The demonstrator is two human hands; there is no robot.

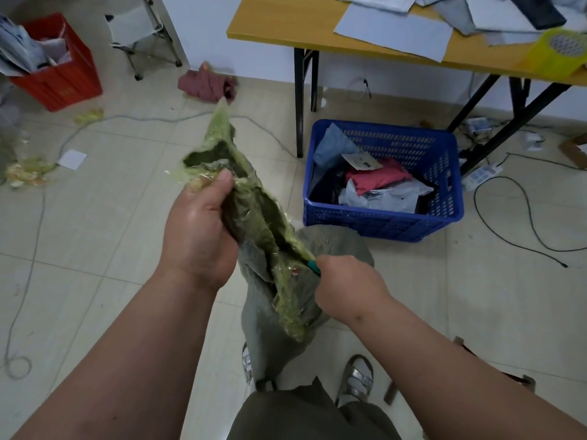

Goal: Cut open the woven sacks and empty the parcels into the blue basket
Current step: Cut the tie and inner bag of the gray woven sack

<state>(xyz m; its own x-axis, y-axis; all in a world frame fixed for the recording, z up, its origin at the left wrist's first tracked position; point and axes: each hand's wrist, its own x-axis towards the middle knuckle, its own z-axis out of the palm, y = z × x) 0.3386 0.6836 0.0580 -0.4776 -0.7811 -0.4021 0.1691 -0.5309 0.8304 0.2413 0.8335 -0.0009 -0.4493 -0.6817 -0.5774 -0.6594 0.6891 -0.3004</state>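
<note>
Clamped in my left hand [203, 223], thumb pressed over the top, is the torn upper part of the green woven sack [254, 217], which hangs at frame centre and reaches down past my knees. At lower centre my right hand [346, 287] is fisted around a green-handled cutter [313, 267] whose tip meets the sack's open edge. To the right of centre the blue basket [444, 173] stands on the tiled floor beside the wooden table [286, 23], with parcels [384, 192] lying inside it.
</note>
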